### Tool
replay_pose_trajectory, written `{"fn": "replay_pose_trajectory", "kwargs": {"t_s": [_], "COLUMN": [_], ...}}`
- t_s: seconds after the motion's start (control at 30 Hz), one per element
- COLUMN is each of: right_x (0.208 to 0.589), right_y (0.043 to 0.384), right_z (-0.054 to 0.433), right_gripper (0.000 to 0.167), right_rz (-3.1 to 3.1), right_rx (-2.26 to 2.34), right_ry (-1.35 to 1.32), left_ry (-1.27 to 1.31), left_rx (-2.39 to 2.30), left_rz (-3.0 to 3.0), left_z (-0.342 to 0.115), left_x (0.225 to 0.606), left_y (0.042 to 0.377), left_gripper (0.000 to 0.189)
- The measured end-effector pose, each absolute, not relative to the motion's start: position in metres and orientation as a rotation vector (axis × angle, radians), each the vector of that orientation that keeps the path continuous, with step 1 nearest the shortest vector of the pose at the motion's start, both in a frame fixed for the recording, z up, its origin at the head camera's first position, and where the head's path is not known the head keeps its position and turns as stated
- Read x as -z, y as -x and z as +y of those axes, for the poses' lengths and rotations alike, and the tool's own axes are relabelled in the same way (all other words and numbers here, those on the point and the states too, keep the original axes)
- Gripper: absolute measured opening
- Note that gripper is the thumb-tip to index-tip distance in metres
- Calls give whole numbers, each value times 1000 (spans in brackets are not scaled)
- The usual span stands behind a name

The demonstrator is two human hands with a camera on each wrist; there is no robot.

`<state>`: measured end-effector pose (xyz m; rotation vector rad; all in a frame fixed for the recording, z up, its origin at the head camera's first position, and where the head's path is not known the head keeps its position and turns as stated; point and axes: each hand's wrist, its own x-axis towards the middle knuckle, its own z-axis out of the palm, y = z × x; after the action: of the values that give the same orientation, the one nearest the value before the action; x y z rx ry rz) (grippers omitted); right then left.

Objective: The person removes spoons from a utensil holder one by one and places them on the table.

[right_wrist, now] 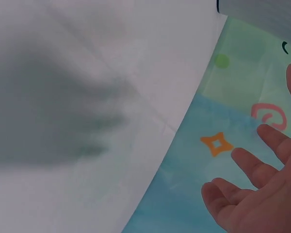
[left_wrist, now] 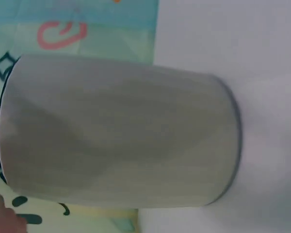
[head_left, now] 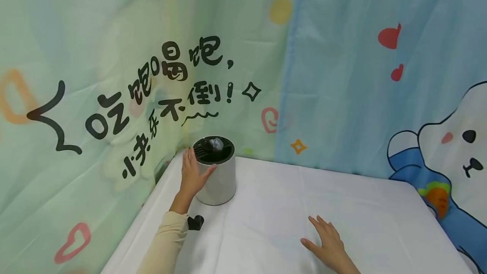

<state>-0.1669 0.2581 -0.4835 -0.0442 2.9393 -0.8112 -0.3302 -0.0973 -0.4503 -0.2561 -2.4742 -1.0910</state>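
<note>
Head view: canister (head_left: 218, 183) at bench's (head_left: 274, 206) far-left corner.
Your left hand (head_left: 192, 177): beside it, fingers extended.
Your right hand (head_left: 328, 243): loosely spread.

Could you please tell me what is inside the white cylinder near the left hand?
In the dark slotted top of the white cylinder, a shiny greyish lump shows; I cannot tell what it is. Anything deeper is covered from view.

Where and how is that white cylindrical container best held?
Probably by the side wall of the white cylindrical container, one hand from each side: it stands upright, its wall is smooth and round, and no handle shows. The left hand is at its left; the right hand is apart from it.
</note>
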Motion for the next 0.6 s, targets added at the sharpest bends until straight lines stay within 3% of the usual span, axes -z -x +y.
{"fn": "replay_pose_trajectory", "kwargs": {"t_s": [0.23, 0.43, 0.6], "right_x": [490, 495, 477], "right_y": [181, 199, 234], "right_z": [257, 261, 250], "right_gripper": [73, 72, 71], "right_rz": [2943, 2945, 2979], "right_rx": [843, 822, 853], "right_ry": [111, 154, 210], "left_ry": [195, 147, 131], "left_rx": [1284, 1241, 1277], "left_rz": [-2668, -2642, -2613], "left_z": [-115, -110, -100], "left_x": [445, 458, 460], "left_y": [355, 356, 362], "left_gripper": [125, 114, 111]}}
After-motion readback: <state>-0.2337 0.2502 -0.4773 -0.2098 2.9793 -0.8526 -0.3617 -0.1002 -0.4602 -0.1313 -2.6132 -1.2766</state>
